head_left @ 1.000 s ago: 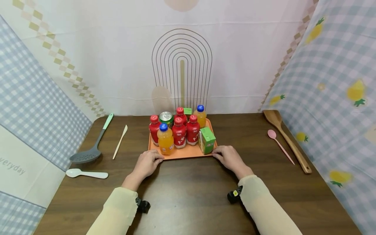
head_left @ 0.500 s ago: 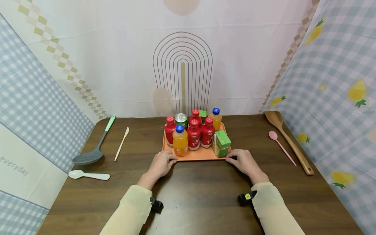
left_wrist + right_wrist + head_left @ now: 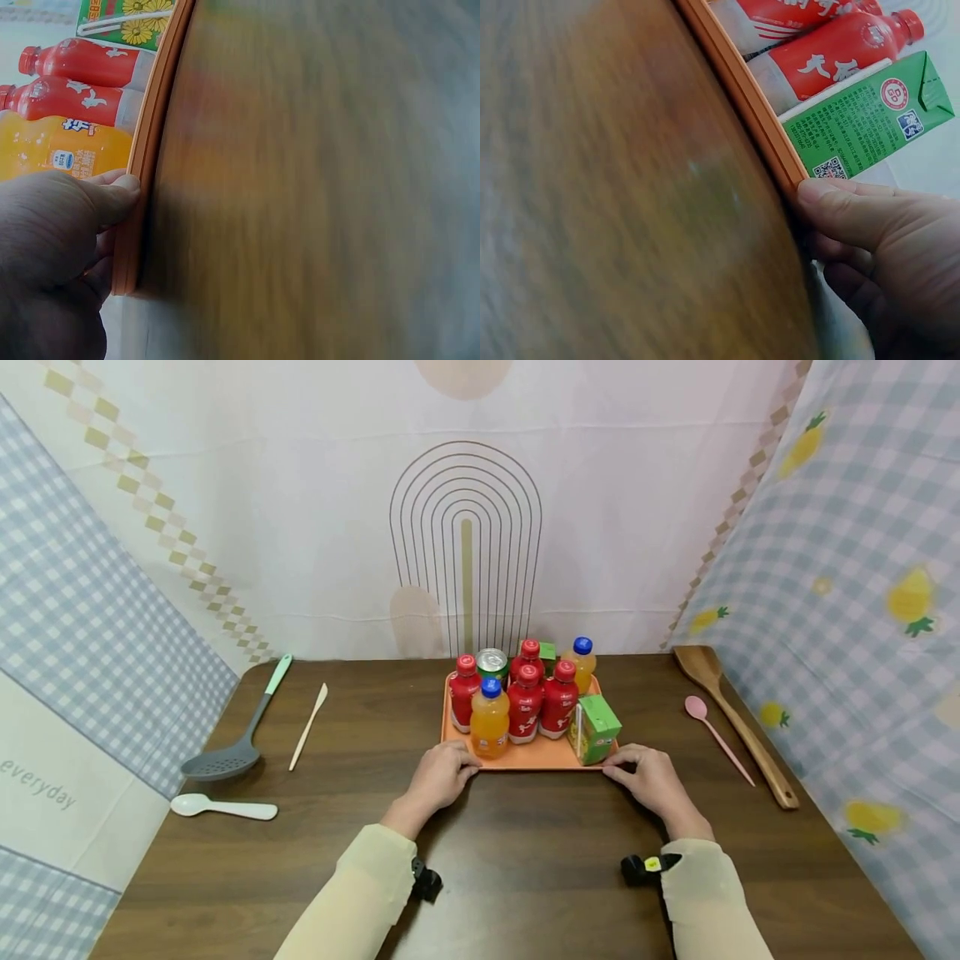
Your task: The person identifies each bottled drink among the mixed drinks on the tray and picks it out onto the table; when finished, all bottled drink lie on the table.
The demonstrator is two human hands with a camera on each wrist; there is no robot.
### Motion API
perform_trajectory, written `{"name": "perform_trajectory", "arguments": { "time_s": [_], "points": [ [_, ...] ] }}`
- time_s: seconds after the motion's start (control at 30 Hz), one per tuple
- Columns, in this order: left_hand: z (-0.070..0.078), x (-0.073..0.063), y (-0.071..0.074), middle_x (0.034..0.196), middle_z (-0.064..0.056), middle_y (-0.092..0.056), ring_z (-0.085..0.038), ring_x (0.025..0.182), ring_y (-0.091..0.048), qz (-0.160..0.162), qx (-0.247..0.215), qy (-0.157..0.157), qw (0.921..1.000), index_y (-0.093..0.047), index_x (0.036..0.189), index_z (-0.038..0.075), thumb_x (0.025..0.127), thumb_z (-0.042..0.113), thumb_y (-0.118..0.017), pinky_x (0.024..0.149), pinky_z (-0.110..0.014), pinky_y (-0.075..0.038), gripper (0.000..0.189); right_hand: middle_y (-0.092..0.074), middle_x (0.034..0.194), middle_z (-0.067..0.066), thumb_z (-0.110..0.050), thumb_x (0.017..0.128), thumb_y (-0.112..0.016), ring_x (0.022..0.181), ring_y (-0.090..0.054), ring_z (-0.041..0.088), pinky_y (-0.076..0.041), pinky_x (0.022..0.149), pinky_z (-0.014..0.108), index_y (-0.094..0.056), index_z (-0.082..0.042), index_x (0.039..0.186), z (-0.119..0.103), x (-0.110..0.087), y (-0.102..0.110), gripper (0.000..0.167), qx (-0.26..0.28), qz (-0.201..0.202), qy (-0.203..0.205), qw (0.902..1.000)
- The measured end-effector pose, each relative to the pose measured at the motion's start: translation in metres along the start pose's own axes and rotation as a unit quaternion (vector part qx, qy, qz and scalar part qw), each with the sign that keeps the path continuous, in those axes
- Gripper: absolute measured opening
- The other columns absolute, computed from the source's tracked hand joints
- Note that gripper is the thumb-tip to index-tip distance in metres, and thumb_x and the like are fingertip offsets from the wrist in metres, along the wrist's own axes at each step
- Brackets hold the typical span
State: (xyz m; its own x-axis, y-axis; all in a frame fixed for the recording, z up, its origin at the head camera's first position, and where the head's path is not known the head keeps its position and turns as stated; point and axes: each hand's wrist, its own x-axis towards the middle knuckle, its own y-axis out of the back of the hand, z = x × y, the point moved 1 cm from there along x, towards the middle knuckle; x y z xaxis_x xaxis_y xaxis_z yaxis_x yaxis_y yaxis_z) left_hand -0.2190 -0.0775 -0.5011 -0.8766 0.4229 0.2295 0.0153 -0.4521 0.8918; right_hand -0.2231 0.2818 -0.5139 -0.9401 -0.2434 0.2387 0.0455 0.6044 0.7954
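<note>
An orange tray (image 3: 540,760) lies at the back middle of the table, loaded with drinks. My left hand (image 3: 442,774) grips its near left corner, thumb on the rim in the left wrist view. At the near right corner my right hand (image 3: 651,779) pinches the rim between thumb and fingers. On the tray stand several red bottles (image 3: 525,706), an orange juice bottle (image 3: 490,722) in front, another juice bottle (image 3: 582,664) at the back, and a can (image 3: 492,666). A green drink carton (image 3: 596,731) stands by my right hand; a second green carton (image 3: 548,651) is mostly hidden behind.
On the left of the table (image 3: 517,877) lie a grey slotted turner (image 3: 225,760), a cream knife (image 3: 309,727) and a white spoon (image 3: 225,807). A pink spoon (image 3: 697,707) and a wooden spatula (image 3: 738,722) lie on the right. A patterned cloth (image 3: 322,527) hangs behind.
The tray with its drinks has moved to the right across the table, both hands keeping hold of its near corners. The utensils at the sides have stayed in place.
</note>
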Motion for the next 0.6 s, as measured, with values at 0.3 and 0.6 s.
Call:
{"name": "perform_trajectory", "arguments": {
  "time_s": [0.3,0.6],
  "points": [
    [0.010,0.011,-0.007,0.080,0.006,-0.060,-0.013,0.075,-0.054,-0.005,-0.003,0.005,1.0000,-0.079,0.092,0.017,0.087,0.018,-0.072,0.074,-0.030,-0.049,0.008,-0.069,0.092,-0.003,-0.026,0.084,-0.076,0.088,-0.062,0.016,-0.050,0.077,0.039,-0.077,-0.013,0.084,0.015,-0.004,0.001,0.013,0.016,0.034,-0.024,0.9990],
    [0.012,0.015,-0.011,0.076,0.007,-0.058,-0.014,0.074,-0.055,0.014,-0.016,-0.003,0.9998,-0.079,0.089,0.016,0.086,0.017,-0.073,0.070,-0.029,-0.047,0.006,-0.067,0.088,-0.006,-0.023,0.080,-0.080,0.081,-0.057,0.011,-0.045,0.069,0.021,-0.078,-0.013,0.085,0.019,-0.004,0.001,0.011,0.027,0.068,-0.010,0.9973]
  ]
}}
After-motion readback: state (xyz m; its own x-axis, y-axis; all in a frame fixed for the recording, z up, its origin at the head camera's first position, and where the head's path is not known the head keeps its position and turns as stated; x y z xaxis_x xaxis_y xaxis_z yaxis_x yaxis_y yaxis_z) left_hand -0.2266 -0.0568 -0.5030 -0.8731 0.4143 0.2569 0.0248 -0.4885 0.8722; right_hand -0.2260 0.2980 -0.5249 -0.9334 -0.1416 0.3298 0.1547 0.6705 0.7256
